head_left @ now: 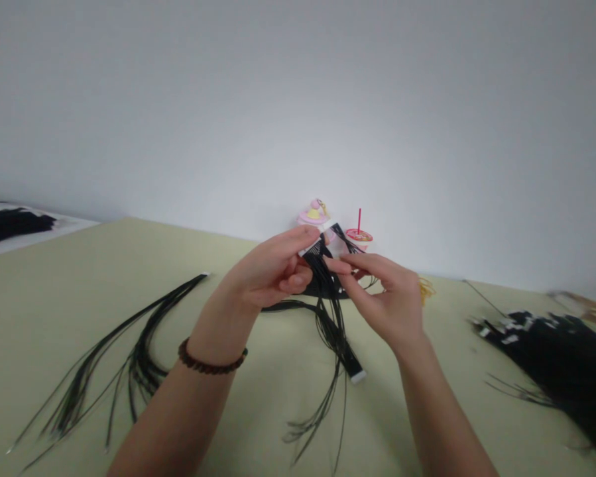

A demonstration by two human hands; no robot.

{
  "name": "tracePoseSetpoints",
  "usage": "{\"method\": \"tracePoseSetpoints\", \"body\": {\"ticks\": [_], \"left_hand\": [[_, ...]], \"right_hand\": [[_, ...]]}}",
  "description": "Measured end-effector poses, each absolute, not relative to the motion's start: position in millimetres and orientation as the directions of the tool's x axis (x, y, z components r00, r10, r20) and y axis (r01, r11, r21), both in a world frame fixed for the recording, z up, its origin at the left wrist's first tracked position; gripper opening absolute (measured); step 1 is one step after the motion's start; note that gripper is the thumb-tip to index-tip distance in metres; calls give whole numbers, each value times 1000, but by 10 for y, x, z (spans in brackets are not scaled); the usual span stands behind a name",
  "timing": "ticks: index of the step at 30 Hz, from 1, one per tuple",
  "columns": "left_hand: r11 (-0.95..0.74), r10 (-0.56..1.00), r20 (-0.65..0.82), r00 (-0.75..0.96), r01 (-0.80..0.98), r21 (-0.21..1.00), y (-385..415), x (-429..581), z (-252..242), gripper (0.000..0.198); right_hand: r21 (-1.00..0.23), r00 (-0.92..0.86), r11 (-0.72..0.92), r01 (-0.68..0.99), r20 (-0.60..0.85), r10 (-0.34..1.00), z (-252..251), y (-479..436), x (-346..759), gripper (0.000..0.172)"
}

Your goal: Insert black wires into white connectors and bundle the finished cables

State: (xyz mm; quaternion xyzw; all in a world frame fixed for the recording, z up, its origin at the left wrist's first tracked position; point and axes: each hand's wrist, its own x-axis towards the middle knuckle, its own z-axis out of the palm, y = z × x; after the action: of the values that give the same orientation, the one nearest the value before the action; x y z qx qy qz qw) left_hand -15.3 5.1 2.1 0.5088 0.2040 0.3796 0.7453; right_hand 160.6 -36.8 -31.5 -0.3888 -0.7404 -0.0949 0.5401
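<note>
My left hand (278, 265) grips a white multi-pin connector (311, 247) between thumb and fingers, raised above the table. From it a bundle of thin black wires (333, 291) hangs down, and a second white connector (358, 376) shows at the lower end of the hanging wires. Close beside it, my right hand (384, 291) pinches at the black wires, with thumb and index finger together; which strand lies between the fingertips is partly hidden. Another white connector piece (330, 225) with black wires shows just beyond the left fingertips.
On the pale green table (258, 424) a loose black wire harness (151, 338) lies at left. A big pile of black harnesses (556, 358) covers the right side. Behind my hands are a pink cup with a straw (360, 235), a pink trinket (313, 213) and yellow bands (427, 289).
</note>
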Motion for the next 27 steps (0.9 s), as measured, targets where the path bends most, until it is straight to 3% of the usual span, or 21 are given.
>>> {"method": "tracePoseSetpoints", "body": {"ticks": [4, 10, 16, 24, 27], "left_hand": [[154, 807, 99, 582, -369, 917, 35, -194, 40, 14], [139, 801, 132, 584, -395, 908, 68, -225, 7, 13], [104, 805, 159, 571, -401, 910, 89, -207, -24, 13], [37, 805, 191, 562, -369, 929, 74, -216, -16, 16], [38, 800, 164, 577, -321, 946, 72, -215, -20, 17]], "right_hand": [[-270, -56, 651, 709, 900, 433, -252, -489, 1594, 8], [-413, -116, 675, 612, 797, 593, -286, -489, 1549, 14], [-471, -99, 669, 576, 771, 629, -362, -396, 1484, 19], [-309, -150, 632, 711, 811, 565, -312, -491, 1535, 18], [-484, -110, 584, 651, 702, 704, -295, -517, 1580, 15]]}}
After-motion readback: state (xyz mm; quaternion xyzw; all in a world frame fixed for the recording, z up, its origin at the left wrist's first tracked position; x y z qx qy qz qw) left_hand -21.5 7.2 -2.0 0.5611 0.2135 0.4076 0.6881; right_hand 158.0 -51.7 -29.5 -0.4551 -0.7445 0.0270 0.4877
